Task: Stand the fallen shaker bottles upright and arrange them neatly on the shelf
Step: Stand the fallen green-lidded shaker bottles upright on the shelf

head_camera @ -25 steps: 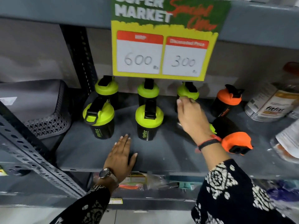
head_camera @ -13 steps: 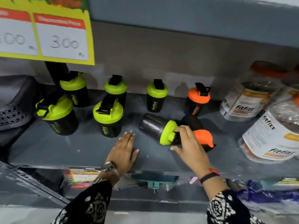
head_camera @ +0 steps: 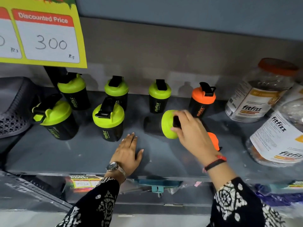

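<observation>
Right hand [head_camera: 191, 128] fingers [head_camera: 176, 128] grasping tilted green-lidded shaker [head_camera: 167, 124] by lid; left hand [head_camera: 127, 153] fingers released, flat on shelf [head_camera: 65, 154].

Shelf [head_camera: 49, 154] grey-blue. Fallen shaker [head_camera: 161, 126]: black body, lime-green lid w/ black cap. Five upright shakers left, e.g. [head_camera: 109, 122]: black w/ lime lids, green lettering. Far upright shaker [head_camera: 200, 102]: black, orange lid, orange lettering. Price sign [head_camera: 49, 38]: yellow, red+white panels. Sleeves [head_camera: 101, 202]: black w/ white print. Jars [head_camera: 255, 95]: clear, white/orange labels.
</observation>
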Motion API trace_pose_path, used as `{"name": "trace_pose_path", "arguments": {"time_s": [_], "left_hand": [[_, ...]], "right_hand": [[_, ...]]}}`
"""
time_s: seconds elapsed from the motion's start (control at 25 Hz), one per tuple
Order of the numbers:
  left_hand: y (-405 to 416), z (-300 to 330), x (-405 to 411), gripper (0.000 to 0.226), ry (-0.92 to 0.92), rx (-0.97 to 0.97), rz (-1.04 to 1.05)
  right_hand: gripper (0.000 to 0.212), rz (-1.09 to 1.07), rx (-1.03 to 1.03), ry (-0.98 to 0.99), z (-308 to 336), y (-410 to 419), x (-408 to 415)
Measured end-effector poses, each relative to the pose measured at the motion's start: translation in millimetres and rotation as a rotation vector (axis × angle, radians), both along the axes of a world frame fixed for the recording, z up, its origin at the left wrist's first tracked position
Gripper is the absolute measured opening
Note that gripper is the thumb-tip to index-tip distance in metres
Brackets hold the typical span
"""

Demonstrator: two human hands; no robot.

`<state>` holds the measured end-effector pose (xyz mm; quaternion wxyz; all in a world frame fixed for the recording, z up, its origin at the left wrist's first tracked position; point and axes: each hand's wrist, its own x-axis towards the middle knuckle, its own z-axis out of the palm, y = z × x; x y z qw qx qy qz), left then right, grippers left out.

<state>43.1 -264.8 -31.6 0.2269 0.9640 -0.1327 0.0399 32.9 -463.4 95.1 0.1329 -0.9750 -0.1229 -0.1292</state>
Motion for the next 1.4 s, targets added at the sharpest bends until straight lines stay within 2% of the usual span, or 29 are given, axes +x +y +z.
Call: {"name": "trace_pose_path", "arguments": {"time_s": [0.16,0.36,0.56,0.68,0.96,1.08,1.4], "left_hand": [[1,-1,1,0.057,-0.005,-0.016,-0.008],[1,-2,1,0.057,-0.004,-0.022,-0.020],[0,-3,2,0.057,-0.012,-0.015,-0.025],[0,-3,2,0.057,-0.013,-0.008,-0.024],[0,-2,2,0.056,-0.029,-0.013,-0.020],[1,-3,3,0.057,-0.035,0.000,-0.013],[1,-3,2,0.058,-0.015,0.020,-0.007]], "right_hand": [[0.037,0.068,-0.106,0.041,29,18,34],[0.040,0.117,0.009,0.195,28,31,44],[0.051,0.131,-0.066,0.273,33,16,52],[0.046,0.129,-0.031,0.292,37,8,55],[0.048,0.006,-0.113,0.217,35,28,55],[0.037,-0.079,-0.077,0.143,32,39,53],[0.034,-0.273,-0.030,0.082,30,57,49]]}}
